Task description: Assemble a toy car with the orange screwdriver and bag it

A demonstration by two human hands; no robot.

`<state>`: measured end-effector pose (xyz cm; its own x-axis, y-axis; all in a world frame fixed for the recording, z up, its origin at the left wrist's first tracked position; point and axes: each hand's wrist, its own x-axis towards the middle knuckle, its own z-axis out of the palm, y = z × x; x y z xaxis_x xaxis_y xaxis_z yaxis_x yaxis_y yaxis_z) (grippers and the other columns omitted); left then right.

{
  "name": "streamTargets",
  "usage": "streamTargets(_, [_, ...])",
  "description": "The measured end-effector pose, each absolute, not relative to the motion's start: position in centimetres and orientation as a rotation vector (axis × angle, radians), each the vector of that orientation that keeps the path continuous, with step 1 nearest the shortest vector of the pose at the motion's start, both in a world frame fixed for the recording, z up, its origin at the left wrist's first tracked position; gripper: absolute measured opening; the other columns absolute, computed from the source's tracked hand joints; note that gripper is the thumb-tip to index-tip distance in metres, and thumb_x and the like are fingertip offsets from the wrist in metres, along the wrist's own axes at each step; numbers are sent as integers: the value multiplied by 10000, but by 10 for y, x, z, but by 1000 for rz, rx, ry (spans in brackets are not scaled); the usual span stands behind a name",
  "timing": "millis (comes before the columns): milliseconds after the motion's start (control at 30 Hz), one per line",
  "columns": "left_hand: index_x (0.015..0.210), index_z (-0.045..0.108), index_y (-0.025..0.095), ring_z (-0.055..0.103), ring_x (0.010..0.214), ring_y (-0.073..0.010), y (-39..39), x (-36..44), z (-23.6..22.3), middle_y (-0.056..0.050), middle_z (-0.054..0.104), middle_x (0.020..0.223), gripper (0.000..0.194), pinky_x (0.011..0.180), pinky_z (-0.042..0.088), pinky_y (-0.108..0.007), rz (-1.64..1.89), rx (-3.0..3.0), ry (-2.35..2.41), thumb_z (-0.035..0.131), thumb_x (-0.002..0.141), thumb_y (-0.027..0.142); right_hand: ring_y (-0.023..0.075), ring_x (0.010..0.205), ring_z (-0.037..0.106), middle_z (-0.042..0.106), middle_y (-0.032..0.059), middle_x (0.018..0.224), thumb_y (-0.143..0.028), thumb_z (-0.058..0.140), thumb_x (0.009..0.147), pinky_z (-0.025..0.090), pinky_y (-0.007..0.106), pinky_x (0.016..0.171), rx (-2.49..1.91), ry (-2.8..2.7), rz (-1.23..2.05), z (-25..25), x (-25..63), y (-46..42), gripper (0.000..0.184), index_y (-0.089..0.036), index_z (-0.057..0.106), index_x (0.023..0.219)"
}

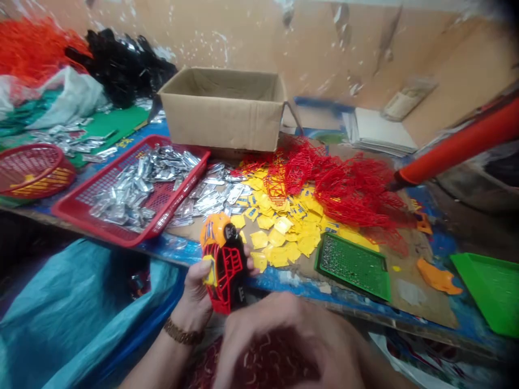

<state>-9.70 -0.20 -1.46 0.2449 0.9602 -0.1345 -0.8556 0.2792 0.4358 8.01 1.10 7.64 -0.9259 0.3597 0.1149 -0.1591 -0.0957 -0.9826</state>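
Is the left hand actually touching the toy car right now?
Touching. The head view shows the left hand holding the toy car, its thumb against the yellow piece on the car's side.

Small assembly workshop: loose parts are lying in bulk on a scuffed blue tabletop (267, 282), yellow pieces (279, 240) spreading beside red frames (344, 186), silver pieces (130, 189) sitting in a red basket (121, 239). Toy car (223, 270) is carrying a similar red frame. Wall (324, 43) is showing white patches.

Glossy plastic toy car (224, 263); matt cardboard box (221, 123).
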Motion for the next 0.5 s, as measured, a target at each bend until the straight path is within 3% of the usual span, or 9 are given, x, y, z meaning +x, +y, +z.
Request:
streamTargets(100, [1274, 564, 180, 681, 910, -270, 0, -96, -20, -86, 697, 1013, 685, 796, 579, -382, 1257, 267, 414, 760, 643, 363, 111, 733, 637, 663, 22, 804, -277, 598, 840, 540, 216, 693, -600, -1701, 1884, 55, 99, 29, 197, -175, 639, 1004])
streamTargets(167, [1267, 565, 157, 685, 926, -290, 1, -95, -25, -101, 701, 1033, 686, 809, 578, -406, 1256, 246, 428, 759, 645, 371, 103, 784, 641, 669, 25, 853, -184, 594, 819, 536, 202, 738, -830, -1762, 1656, 39, 112, 38, 210, -194, 639, 1023])
streamTargets(300, [1250, 569, 131, 665, 1024, -335, 2, -94, -32, -126, 703, 1068, 683, 944, 516, -496, 1251, 195, 438, 758, 640, 371, 81, 699, 633, 654, 19, 798, -202, 588, 824, 527, 151, 649, -1094, -1750, 1372, 16, 119, 48, 165, -186, 629, 983])
streamTargets(500, [1136, 616, 83, 633, 1098, -381, 1, -94, -31, -175, 690, 1125, 561, 998, 467, -549, 1257, 189, 481, 742, 649, 332, 93, 657, 629, 649, 20, 744, -233, 558, 824, 528, 165, 632, -1149, -1909, 1135, 7, 105, 42, 145, -168, 629, 932])
